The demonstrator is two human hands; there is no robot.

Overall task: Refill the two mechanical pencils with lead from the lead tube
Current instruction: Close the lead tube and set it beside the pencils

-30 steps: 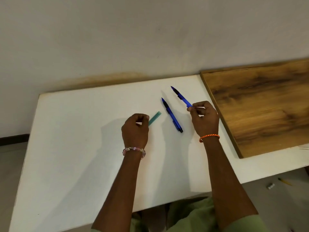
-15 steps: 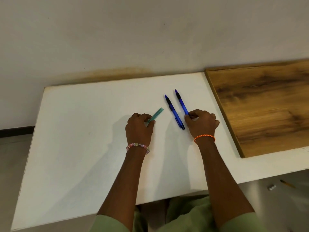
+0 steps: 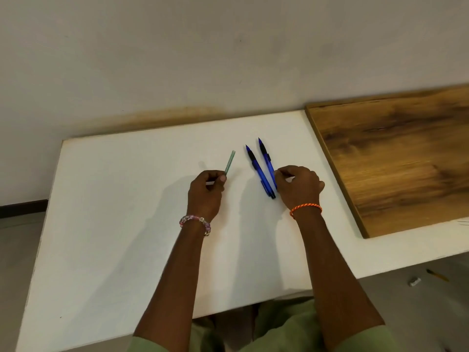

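- The left hand (image 3: 206, 193) pinches the near end of the lead tube (image 3: 230, 162) between thumb and curled fingers; the far end of the tube points away toward the wall, low over or on the tabletop (image 3: 127, 212); which, I cannot tell.
- The right hand (image 3: 298, 186) has its fingers curled down at the near end of the right pencil (image 3: 267, 162); it looks like a grip, though the contact is hidden under the knuckles.
- The left pencil (image 3: 258, 171) lies loose on the tabletop, just beside the right one; their near ends nearly meet by the right hand and their tips splay apart.
- Risk: with the 2 pencils so close, lifting one could nudge the other and set it rolling, since the round barrels sit on a smooth top.
- Risk: the tube is thin and held only at 1 end; opening it tilted could spill leads, and thin leads would likely snap or scatter on the white surface.
- Risk: both hands are occupied, so uncapping either item probably needs one to be set down first.
- The tabletop is a plain white board, matte, carrying soft shadows of the arms.
- A wooden panel (image 3: 396, 158) lies on its right part, well apart from the pencils.
- Behind is a pale wall (image 3: 228, 52) with a brownish stain along the tabletop's far edge.
- On the grey floor at right lie a small pale object (image 3: 414, 281) and a yellow stick-like item (image 3: 437, 275).
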